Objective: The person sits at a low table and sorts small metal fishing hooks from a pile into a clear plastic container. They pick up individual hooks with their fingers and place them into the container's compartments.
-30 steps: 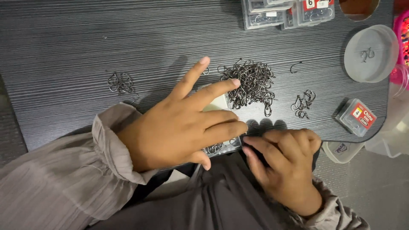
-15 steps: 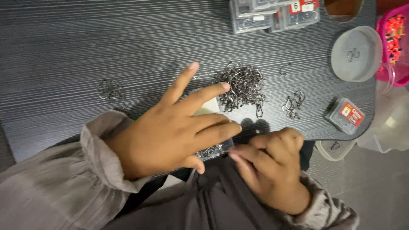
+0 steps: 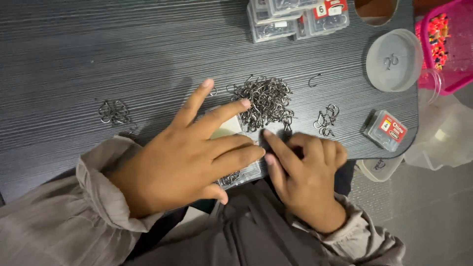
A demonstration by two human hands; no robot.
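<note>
Small clear box (image 3: 236, 173): we press it flat under our open left hand (image 3: 182, 162); right hand (image 3: 303, 172), fingers curled, touches its edge beside the hook pile (image 3: 266, 101).

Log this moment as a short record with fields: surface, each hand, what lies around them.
surface: dark wood-grain table
left hand: flat, fingers spread, pressing on a small clear box of hooks at the table edge
right hand: fingertips at the same box's right end
centre: big hook pile
left: small hook cluster
right: small closed box, round grey lid, pink basket
top: stacked clear boxes
</note>
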